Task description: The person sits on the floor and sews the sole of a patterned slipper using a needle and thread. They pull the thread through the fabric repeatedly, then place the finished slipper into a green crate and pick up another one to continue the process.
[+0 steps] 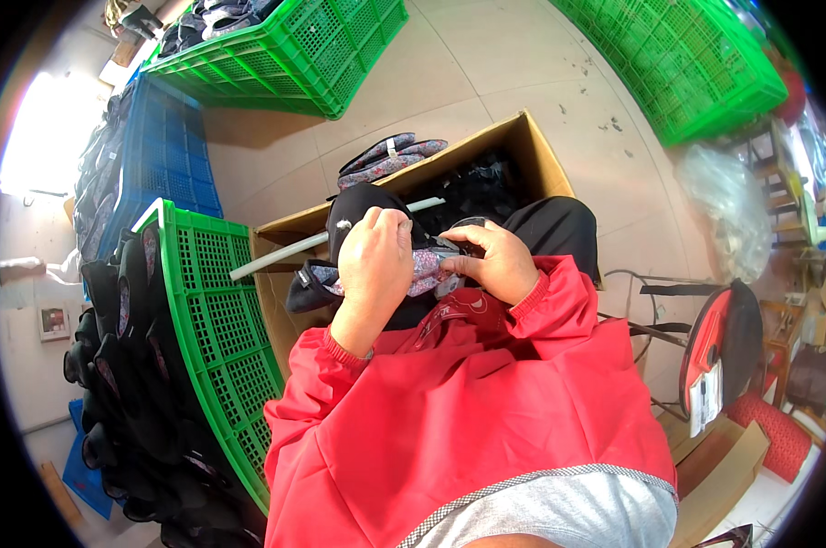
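The left hand point(372, 265) is curled into a loose fist over a slipper point(376, 274) of dark fabric with a grey and pink flowered lining, and its fingers close around something small and pale at the top of the fist, though what that is cannot be made out. The right hand point(495, 260) sits just beside it, the fingers bent and pinching the flowered edge of the same slipper, so that both hands grip the one piece between them, close to the chest. A long white rod point(290, 251) runs slantwise behind the left hand, from the edge of the green crate on the left up toward the box. The slipper is held above the lap, over the near edge of an open cardboard box point(532, 151) that stands on the tiled floor point(486, 64) and holds a dark heap of more fabric pieces; one flowered pair point(390, 155) lies on its far flap. Both forearms wear red sleeves point(559, 292) with ribbed cuffs. To the left a green crate point(217, 301) leans on its side, with rows of black slippers point(121, 365) stacked against it. Behind that stands a blue crate point(166, 146), and two more green crates rest farther off, one at the upper left point(312, 46) and one at the upper right point(696, 64). A crumpled clear plastic bag point(724, 210) lies at the right.
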The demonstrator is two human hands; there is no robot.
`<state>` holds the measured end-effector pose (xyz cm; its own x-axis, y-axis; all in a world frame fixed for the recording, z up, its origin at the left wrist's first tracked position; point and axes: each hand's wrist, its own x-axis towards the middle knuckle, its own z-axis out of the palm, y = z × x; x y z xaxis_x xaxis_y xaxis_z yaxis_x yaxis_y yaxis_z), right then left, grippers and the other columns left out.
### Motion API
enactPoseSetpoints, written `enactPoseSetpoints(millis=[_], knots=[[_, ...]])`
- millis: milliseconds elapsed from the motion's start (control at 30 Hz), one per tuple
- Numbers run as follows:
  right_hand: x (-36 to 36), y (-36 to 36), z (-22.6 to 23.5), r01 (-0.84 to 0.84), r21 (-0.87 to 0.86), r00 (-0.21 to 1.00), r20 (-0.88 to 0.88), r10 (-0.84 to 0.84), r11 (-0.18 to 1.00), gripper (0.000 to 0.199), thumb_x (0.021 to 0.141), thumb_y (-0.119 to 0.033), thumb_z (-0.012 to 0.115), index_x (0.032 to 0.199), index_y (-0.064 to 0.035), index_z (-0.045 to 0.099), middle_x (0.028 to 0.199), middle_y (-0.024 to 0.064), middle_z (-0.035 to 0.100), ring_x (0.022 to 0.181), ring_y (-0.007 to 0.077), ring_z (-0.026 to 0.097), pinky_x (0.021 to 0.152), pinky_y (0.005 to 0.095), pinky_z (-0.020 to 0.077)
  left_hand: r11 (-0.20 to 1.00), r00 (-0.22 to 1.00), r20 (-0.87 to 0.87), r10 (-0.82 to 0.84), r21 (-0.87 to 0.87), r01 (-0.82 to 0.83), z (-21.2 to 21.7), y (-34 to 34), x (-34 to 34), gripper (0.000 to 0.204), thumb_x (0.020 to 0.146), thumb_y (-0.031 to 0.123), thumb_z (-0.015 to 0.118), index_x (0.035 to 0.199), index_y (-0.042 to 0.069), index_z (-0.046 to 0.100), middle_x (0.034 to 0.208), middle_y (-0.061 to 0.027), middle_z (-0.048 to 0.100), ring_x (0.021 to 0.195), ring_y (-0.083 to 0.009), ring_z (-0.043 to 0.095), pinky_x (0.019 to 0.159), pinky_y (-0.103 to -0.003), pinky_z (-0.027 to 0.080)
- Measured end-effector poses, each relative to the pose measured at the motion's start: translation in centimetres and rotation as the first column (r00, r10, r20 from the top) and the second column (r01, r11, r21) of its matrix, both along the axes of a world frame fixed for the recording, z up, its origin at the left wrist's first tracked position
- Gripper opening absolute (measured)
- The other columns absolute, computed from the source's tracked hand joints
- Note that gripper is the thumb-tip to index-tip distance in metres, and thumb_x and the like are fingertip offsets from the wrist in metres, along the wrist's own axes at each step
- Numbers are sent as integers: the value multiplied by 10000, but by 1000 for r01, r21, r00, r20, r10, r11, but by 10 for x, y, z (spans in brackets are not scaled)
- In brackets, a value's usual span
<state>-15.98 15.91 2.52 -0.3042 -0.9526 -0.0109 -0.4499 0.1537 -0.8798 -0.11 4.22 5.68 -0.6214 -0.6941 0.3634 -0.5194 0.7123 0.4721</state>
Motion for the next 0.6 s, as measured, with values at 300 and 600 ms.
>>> enactPoseSetpoints(millis=[300,600], knots=[[11,-4,-27,125,-171,961,267,-76,977,399,787,-248,813,1116,-52,700,988,101,684,878,197,631,803,308,503,979,992,-112,-51,189,71,4,-5,5,84,834,54,657,913,48,632,878,-114,650,844,-328,644,742,-398,507],[9,-7,-34,156,-186,795,606,-12,970,377,842,-149,779,1167,0,661,1081,63,631,962,129,595,862,276,494,904,933,-60,-354,233,358,23,-19,16,108,777,47,709,884,33,717,890,-94,651,864,-297,632,762,-383,510]])
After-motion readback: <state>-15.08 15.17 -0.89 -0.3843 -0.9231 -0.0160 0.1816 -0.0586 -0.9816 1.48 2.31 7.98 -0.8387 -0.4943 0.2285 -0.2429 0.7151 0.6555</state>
